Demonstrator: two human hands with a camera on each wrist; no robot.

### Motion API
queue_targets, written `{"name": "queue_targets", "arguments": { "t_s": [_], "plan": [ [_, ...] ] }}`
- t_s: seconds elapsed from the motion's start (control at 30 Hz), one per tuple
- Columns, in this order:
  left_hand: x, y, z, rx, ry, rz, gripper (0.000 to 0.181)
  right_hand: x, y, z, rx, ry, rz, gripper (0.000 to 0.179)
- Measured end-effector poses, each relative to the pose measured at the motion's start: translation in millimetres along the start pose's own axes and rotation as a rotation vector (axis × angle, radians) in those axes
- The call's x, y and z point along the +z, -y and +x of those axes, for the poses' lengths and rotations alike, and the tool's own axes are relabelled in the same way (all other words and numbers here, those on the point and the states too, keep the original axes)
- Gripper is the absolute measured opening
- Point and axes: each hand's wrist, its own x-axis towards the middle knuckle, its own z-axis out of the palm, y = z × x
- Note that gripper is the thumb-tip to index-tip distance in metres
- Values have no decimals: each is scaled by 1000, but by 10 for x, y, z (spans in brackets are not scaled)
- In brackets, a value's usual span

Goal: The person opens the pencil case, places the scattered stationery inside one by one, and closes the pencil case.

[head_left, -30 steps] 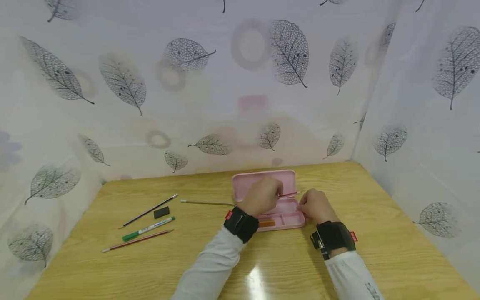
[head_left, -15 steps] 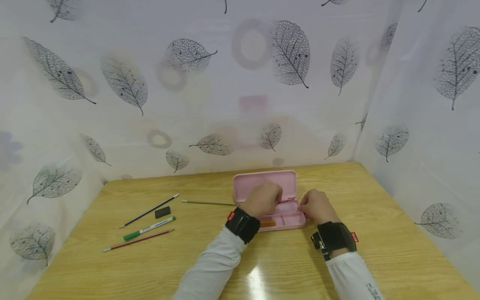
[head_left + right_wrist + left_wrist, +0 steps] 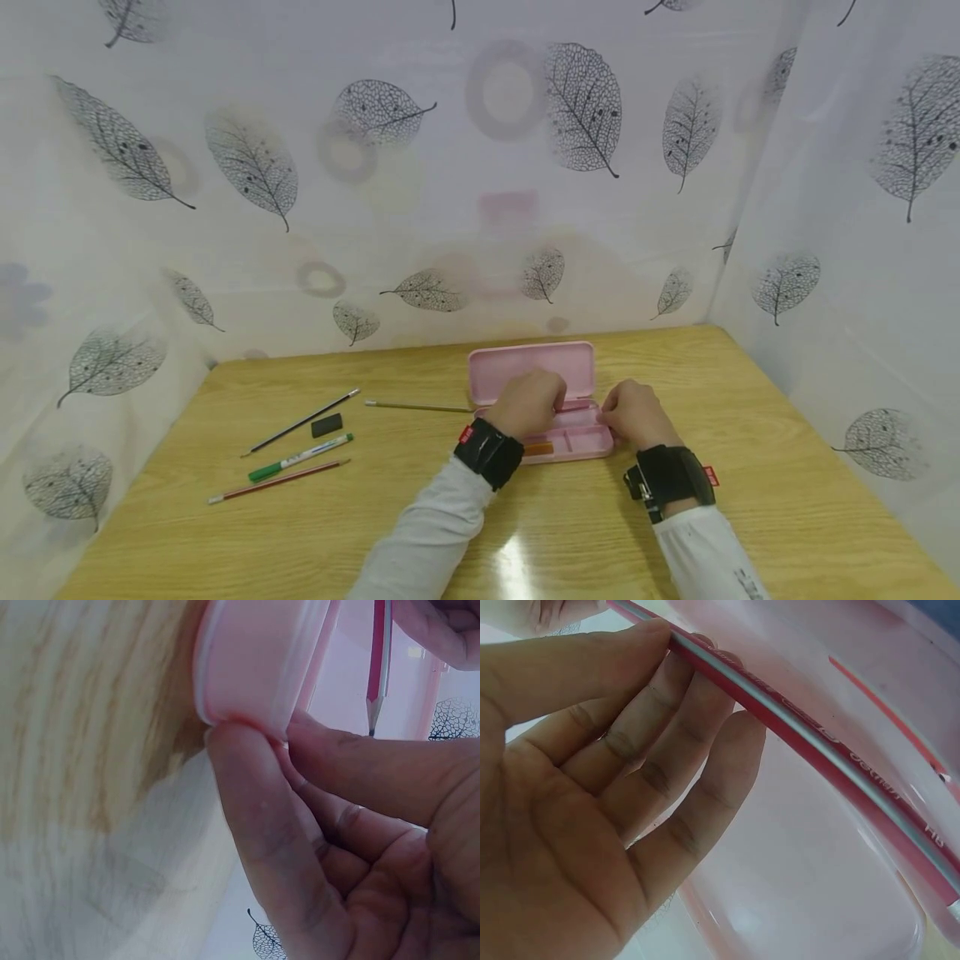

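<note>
Below and right of centre in the head view, a red pencil (image 3: 810, 739), likely light, stiff and fragile-tipped, is pinched by its shaft, the sensible hold, between thumb and fingers of the left hand (image 3: 527, 403) over the pink case (image 3: 588, 442), its end pinched by the right hand (image 3: 636, 412).

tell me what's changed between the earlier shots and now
The left hand has lowered its red pencil from in front of the lid toward the back compartment of the pink case. Nothing was newly grasped or let go. The right hand still pinches the case's right end; the eraser and green marker haven't moved.
</note>
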Motion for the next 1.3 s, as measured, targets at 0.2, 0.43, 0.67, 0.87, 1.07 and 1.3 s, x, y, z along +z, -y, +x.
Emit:
{"name": "queue_targets", "arguments": {
  "t_s": [0.2, 0.43, 0.67, 0.87, 1.07, 1.3],
  "plan": [
    [18, -14, -2, -5, -8, 17, 22, 5, -2, -6, -8, -7, 1, 12],
    [84, -70, -21, 27, -38, 107, 27, -11, -2, -18, -26, -12, -13, 11],
    [112, -82, -29, 35, -26, 106, 28, -15, 2, -17, -27, -7, -9, 12],
    [119, -84, -22, 12, -8, 109, 27, -19, 10, -17, -30, -7, -7, 12],
    [120, -87, -29, -5, 8, 124, 25, -12, 13, -22, -20, -7, -14, 12],
    [121, -72, -21, -15, 31, 138, 25, -21, 33, -24, -4, 1, -12, 10]
  ]
}}
